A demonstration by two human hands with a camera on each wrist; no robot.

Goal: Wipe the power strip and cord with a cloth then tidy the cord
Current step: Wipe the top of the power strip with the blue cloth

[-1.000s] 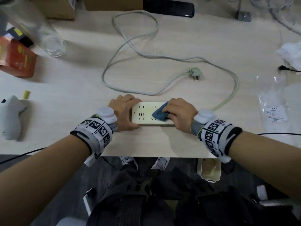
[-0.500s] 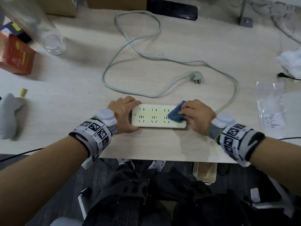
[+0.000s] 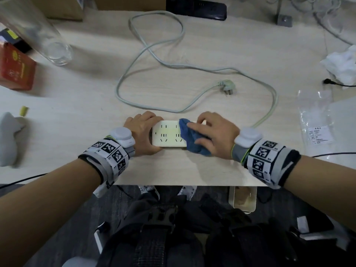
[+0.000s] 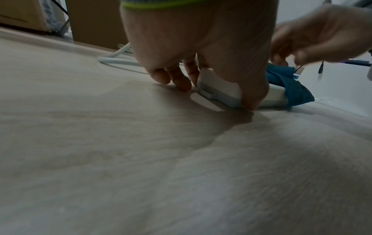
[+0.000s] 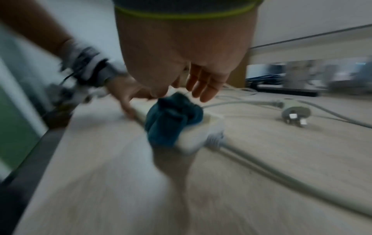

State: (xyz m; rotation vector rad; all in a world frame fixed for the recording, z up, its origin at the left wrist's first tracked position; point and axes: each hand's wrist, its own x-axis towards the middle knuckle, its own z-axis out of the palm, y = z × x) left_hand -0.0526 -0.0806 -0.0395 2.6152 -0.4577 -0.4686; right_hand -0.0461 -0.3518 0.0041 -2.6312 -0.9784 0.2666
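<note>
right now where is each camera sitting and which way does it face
head: on the head, looking down at the table; both forearms, the left hand and right hand show.
left wrist: low over the table, looking along the left hand's fingers gripping the power strip.
right wrist: blurred, looking along the right hand at the blue cloth.
shared: all three show strip and cloth.

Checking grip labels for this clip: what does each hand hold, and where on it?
The left hand grips the power strip at its left end. The right hand pinches the blue cloth at its bunched top.
</note>
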